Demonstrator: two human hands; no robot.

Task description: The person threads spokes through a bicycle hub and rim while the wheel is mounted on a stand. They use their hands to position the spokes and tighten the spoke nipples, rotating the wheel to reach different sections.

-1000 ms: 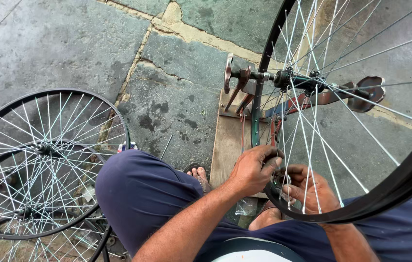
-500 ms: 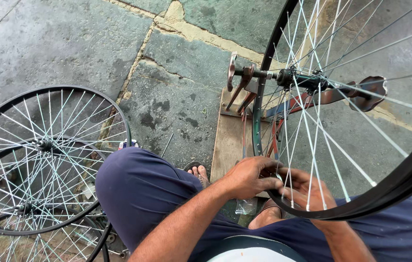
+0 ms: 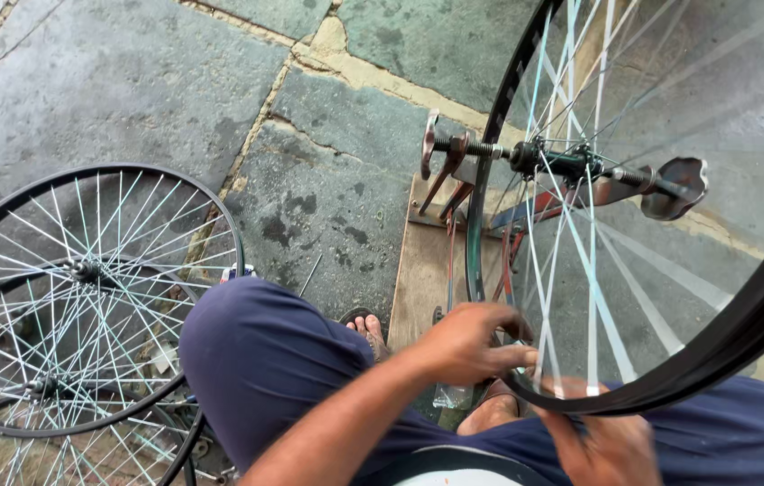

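A black-rimmed bicycle wheel point(image 3: 742, 333) with silver spokes stands upright in a metal truing stand point(image 3: 454, 171), its hub axle point(image 3: 571, 166) clamped between the arms. My left hand point(image 3: 472, 346) reaches over my knee, and its fingers pinch the bottom of the rim where a spoke meets it. My right hand point(image 3: 607, 445) sits just under the same stretch of rim and touches it from below. The rim hides its fingers, so I cannot make out its grip.
The stand rests on a wooden board point(image 3: 422, 279) on a stone-slab floor point(image 3: 130, 81). Several loose spoked wheels point(image 3: 85, 297) lie stacked at the left. My leg in dark blue cloth point(image 3: 265, 360) and a sandalled foot point(image 3: 366, 328) are beside the board.
My left hand has slid right along the rim's lower edge. My right hand has dropped from behind the spokes to below the rim. The view has shifted slightly.
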